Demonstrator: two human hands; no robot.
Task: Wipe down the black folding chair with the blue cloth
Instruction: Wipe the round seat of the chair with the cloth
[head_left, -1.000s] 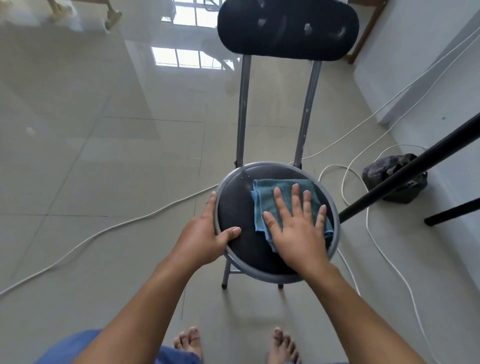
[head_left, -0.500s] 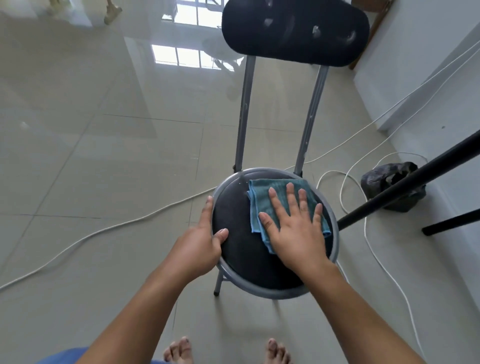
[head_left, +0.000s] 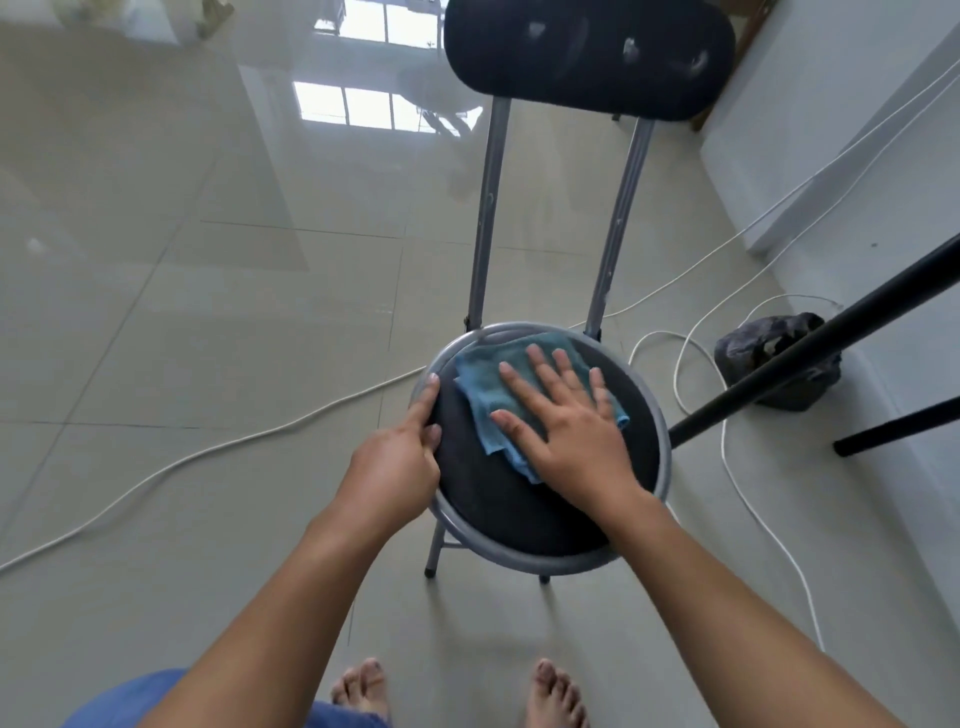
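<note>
- Since a second earlier, the blue cloth (head_left: 519, 387) had slid from the right half of the seat toward its back-left part, and I saw the right hand (head_left: 574, 431) travel with it.
- My view showed the black folding chair (head_left: 545, 467) standing open on the tiled floor (head_left: 208, 364), its round padded seat directly below the camera and its oval backrest (head_left: 589, 57) at the top of the picture.
- I saw the right hand lying flat on the cloth, fingers (head_left: 540, 364) spread and released rather than curled; I judged the open palm was there to press a wide patch of fabric against the seat.
- The cloth lay rumpled under that palm, touching the seat, with its far edge close to the grey metal rim.
- I saw the left hand (head_left: 395, 467) at the seat's left edge, fingers clenched around the rim with the forefinger stretched along it; I judged it steadied the light chair against the sideways push of wiping.
- White cable (head_left: 208, 457) trailed across the floor to the left and looped on the right, near a dark bag (head_left: 779, 358) by the wall.
- Two black bars (head_left: 831, 332) slanted in from the right, one passing just beside the seat.
- Bare feet (head_left: 363, 691) showed at the bottom edge, well apart from the chair legs.
- I judged the seat was partly wiped and the backrest and grey uprights still waited.
</note>
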